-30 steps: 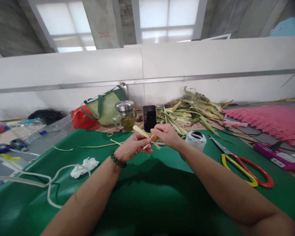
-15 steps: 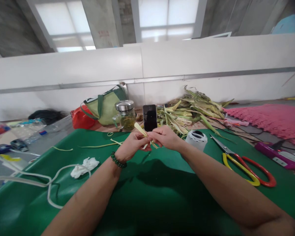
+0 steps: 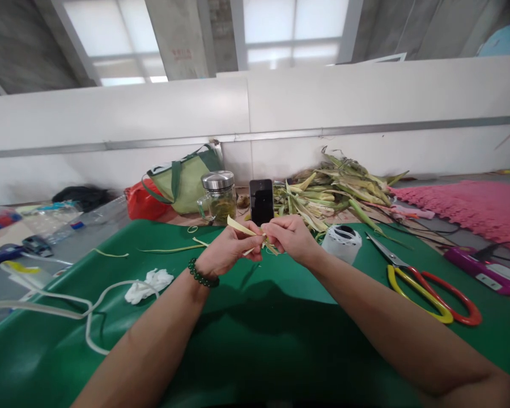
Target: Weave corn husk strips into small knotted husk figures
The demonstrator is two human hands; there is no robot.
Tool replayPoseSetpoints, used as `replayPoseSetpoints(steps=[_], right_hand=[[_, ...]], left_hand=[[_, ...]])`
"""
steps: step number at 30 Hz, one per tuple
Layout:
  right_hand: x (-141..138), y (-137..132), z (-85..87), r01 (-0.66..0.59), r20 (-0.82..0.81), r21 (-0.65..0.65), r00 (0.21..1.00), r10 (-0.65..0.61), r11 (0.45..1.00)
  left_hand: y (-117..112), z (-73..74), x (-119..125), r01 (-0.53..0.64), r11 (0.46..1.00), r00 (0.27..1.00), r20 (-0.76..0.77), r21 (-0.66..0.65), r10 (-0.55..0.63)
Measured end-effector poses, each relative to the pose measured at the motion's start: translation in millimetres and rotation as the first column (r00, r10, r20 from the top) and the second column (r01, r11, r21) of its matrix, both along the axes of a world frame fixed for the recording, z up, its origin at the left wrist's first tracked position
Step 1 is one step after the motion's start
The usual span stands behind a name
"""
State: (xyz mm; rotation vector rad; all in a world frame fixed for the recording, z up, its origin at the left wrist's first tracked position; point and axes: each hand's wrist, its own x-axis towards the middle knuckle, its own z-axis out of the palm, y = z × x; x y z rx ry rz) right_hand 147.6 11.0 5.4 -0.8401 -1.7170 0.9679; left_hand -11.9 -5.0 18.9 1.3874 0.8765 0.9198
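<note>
Pale strips of husk (image 3: 239,226) are gripped between the two hands, near the middle of the green mat (image 3: 255,345) and above it, their broadest end slanting out toward 10 o'clock. Taking them as the centre of the dial, the left hand (image 3: 227,249) lies toward 8 o'clock, thumb and fingers closed on the strips, a dark green beaded bracelet (image 3: 202,274) round its wrist. The right hand (image 3: 292,237), at 3 o'clock, pinches the same strips with its fingertips close against the left's. A dark-screened phone (image 3: 262,199) stands upright at 12 o'clock, just beyond the hands. Between 10 and 11 is a lidded glass mug (image 3: 220,207); a green bag (image 3: 193,184) sits at 10, with a red bag (image 3: 145,202) beside it. A heap of husks (image 3: 348,184) spreads at 2 o'clock. At 3, near the right wrist, stands a white cylinder (image 3: 342,245), and between 3 and 4 lie scissors (image 3: 423,290) with one yellow and one red handle. A thin loose strip (image 3: 172,249) lies toward 9, while a crumpled white tissue (image 3: 148,287) and a pale cord (image 3: 94,309) lie toward 8.
</note>
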Motion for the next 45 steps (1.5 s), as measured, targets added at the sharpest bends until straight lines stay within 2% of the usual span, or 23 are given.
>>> replayPoseSetpoints(steps=[9,13,15,17,20,22,24,28,34,37,41,45], right_hand=[[-0.8,-3.4,2.2,0.010,-0.031,0.017,0.999,-0.010,1.000],[10.9,9.7,6.6,-0.048,0.020,-0.098,0.999,0.050,0.994],[17.5,17.5,7.8,-0.038,0.061,-0.153,0.997,0.048,0.987],[19.8,21.0,6.9,0.002,0.164,-0.093,0.986,0.013,0.996],[13.6,16.4,3.0,-0.057,0.304,0.085,0.952,0.028,0.995],[7.4,9.7,1.3,-0.071,0.267,0.170,0.963,0.023,0.983],[3.2,2.8,1.4,-0.052,0.191,0.190,0.981,0.015,0.980],[1.1,-6.5,3.8,-0.038,0.098,0.148,0.995,0.024,0.988],[0.9,-6.3,2.4,-0.025,0.056,0.067,0.998,0.021,0.997],[3.4,1.8,1.6,-0.013,0.085,0.051,0.996,0.008,0.999],[8.8,13.3,2.0,-0.007,0.147,-0.022,0.989,0.011,1.000],[11.1,13.2,0.9,-0.048,0.208,0.019,0.977,0.043,0.999]], left_hand=[[-1.7,1.9,-2.5,0.002,1.000,1.000,0.019,-0.022,-0.001],[0.2,0.1,-2.1,-0.026,0.999,0.998,0.058,-0.046,0.029],[2.4,-2.1,-2.0,-0.050,0.997,0.997,0.049,-0.055,0.052],[4.7,-4.7,-1.9,-0.055,0.997,0.998,0.021,-0.056,0.056],[6.3,-7.4,-1.2,-0.047,0.998,0.999,-0.007,-0.047,0.047],[5.6,-7.3,-0.6,-0.039,0.999,0.999,0.000,-0.035,0.039],[3.6,-5.7,-0.4,-0.025,0.999,1.000,0.013,-0.020,0.025],[-0.8,-1.0,-2.2,0.018,1.000,1.000,0.010,-0.016,-0.018],[0.2,-0.2,-6.5,0.077,0.994,0.997,0.030,-0.075,-0.075],[4.0,-2.0,-7.3,0.078,0.992,0.995,0.068,-0.101,-0.072],[8.4,-2.8,-7.5,-0.002,0.990,0.995,0.103,-0.141,0.017],[8.4,-2.1,-6.1,-0.004,0.988,0.997,0.077,-0.152,0.016]])
